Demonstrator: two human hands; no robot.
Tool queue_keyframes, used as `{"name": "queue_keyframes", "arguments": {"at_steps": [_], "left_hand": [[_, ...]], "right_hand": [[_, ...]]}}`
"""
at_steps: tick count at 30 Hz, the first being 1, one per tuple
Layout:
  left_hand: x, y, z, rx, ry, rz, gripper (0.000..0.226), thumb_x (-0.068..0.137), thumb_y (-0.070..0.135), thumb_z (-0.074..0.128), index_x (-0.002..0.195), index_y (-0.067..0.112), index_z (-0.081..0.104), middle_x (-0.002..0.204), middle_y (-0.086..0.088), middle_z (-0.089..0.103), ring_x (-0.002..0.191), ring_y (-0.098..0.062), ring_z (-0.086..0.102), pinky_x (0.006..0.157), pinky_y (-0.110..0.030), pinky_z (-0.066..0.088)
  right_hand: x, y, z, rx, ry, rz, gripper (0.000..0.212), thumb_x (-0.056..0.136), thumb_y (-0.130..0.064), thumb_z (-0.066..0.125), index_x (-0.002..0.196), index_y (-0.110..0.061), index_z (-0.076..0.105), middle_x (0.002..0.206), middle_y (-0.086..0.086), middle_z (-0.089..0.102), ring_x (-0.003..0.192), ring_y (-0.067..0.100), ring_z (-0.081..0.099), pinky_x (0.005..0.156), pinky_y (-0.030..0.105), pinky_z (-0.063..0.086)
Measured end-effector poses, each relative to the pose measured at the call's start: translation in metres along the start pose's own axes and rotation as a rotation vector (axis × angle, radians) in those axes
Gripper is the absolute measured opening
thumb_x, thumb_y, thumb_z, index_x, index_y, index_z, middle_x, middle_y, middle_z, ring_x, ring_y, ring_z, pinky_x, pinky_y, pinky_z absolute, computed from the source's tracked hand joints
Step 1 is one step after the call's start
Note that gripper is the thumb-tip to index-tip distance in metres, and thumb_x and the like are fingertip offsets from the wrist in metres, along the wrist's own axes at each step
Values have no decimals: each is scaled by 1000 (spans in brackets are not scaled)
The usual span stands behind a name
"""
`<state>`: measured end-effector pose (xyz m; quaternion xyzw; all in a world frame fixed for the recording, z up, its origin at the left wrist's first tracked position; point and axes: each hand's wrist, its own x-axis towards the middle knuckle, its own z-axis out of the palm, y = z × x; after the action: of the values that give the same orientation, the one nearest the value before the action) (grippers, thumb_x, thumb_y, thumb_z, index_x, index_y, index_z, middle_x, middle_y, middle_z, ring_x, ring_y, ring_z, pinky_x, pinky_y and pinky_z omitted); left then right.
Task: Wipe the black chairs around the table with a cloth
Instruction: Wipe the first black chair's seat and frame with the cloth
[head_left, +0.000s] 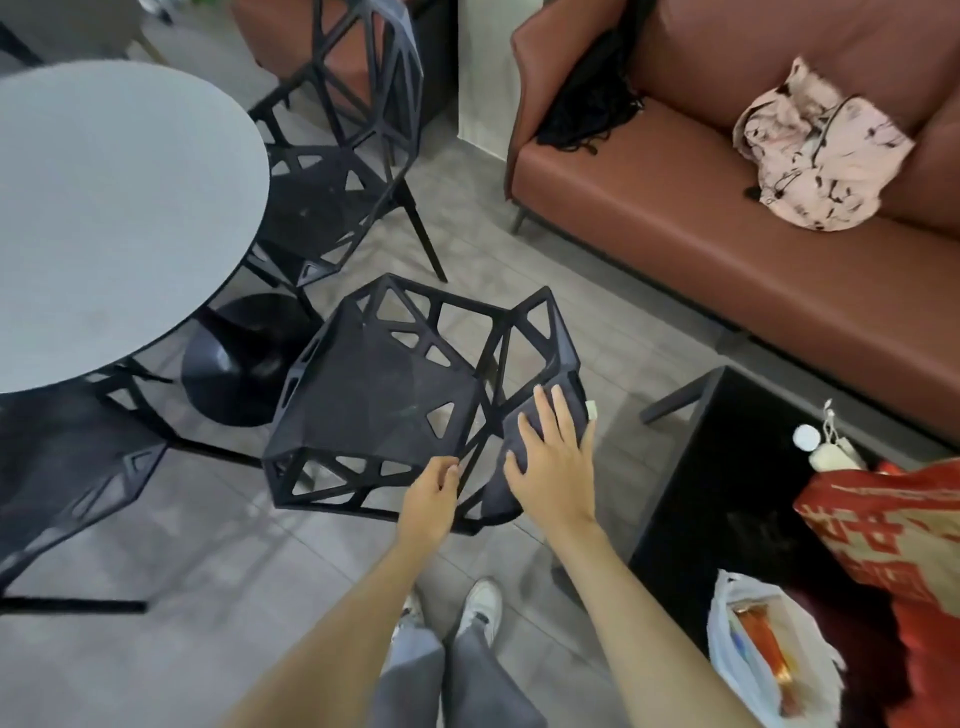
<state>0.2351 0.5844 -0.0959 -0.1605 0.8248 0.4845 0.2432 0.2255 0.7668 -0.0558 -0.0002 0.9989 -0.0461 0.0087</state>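
Note:
A black lattice chair (379, 395) stands in front of me, its back toward me. My left hand (428, 499) grips a bar of the chair's back frame, fingers curled round it. My right hand (553, 460) lies flat with straight fingers on a dark grey cloth (519, 431), pressing it against the right part of the chair's back. A second black chair (343, 171) stands beyond it at the round grey table (104, 218). A third black chair (67, 478) shows at the left under the table's edge.
A brown sofa (701, 234) with a pink bag (815, 150) and a black garment runs along the right. A black low table (727, 467) at lower right carries a red bag, a white plastic bag and bottles. Grey floor tiles lie between.

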Motion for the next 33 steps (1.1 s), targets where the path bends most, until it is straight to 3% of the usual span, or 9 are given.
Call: {"name": "queue_keyframes", "arguments": {"at_steps": [4, 7, 9, 12, 18, 20, 22, 29, 33], "left_hand": [[-1, -35, -11, 278, -230, -64, 53, 93, -11, 47, 138, 15, 54, 135, -4, 61, 131, -26, 56, 110, -41, 45], [-5, -46, -21, 527, -373, -68, 63, 93, -3, 54, 152, 18, 43, 152, -4, 47, 142, -27, 46, 117, -37, 38], [-5, -49, -25, 571, -407, -78, 61, 98, 8, 59, 156, 19, 39, 157, -3, 42, 143, -25, 43, 118, -37, 37], [-6, -48, -28, 579, -398, -35, 60, 100, 29, 64, 155, 21, 40, 156, -1, 43, 141, -22, 45, 116, -37, 38], [-12, -12, -19, 647, -337, 179, 89, 77, 74, 71, 151, 36, 39, 147, 12, 50, 134, -18, 51, 110, -43, 43], [-11, -6, -15, 741, -275, 307, 89, 75, 75, 72, 149, 36, 39, 140, 13, 52, 130, -18, 53, 107, -43, 43], [-10, -3, -14, 815, -214, 397, 90, 74, 72, 72, 148, 36, 38, 136, 13, 53, 125, -18, 54, 105, -41, 43], [-10, -2, -11, 858, -106, 459, 102, 69, 70, 72, 153, 25, 34, 141, 11, 51, 127, -19, 54, 103, -39, 42], [-12, -8, -12, 820, -93, 453, 107, 69, 73, 74, 154, 23, 31, 149, 8, 48, 132, -20, 52, 106, -41, 43]], "right_hand": [[19, 8, 7, 134, 37, 63, 45, 94, -25, 64, 139, -15, 63, 171, 10, 15, 160, 27, -1, 123, 66, 14], [35, 9, 8, 202, 53, 115, 45, 98, -18, 62, 142, -14, 60, 172, 9, 8, 159, 27, -6, 121, 64, 25], [43, 12, 7, 206, 48, 130, 45, 100, -19, 61, 144, -14, 58, 173, 8, 7, 159, 27, -6, 121, 62, 27], [56, 16, 7, 160, 13, 114, 49, 100, -22, 63, 148, -14, 54, 173, 7, 7, 160, 27, -5, 126, 57, 15], [101, 34, 1, 142, 0, 60, 56, 93, -23, 70, 147, -12, 55, 171, 4, 17, 159, 26, 5, 127, 58, 12], [107, 35, -1, 176, -1, 87, 56, 94, -24, 69, 148, -13, 54, 171, 4, 18, 159, 27, 7, 126, 58, 17], [97, 31, -1, 61, 1, 89, 59, 95, -31, 67, 149, -15, 52, 171, 7, 19, 158, 30, 8, 125, 60, 16], [-12, -29, -7, -57, -49, 111, 60, 96, -41, 50, 149, -12, 53, 164, 8, 36, 158, 28, 12, 122, 65, 8], [-42, -38, -3, -55, -79, -5, 60, 98, -51, 46, 144, -14, 59, 155, 8, 50, 155, 27, 26, 121, 66, 14]]}}
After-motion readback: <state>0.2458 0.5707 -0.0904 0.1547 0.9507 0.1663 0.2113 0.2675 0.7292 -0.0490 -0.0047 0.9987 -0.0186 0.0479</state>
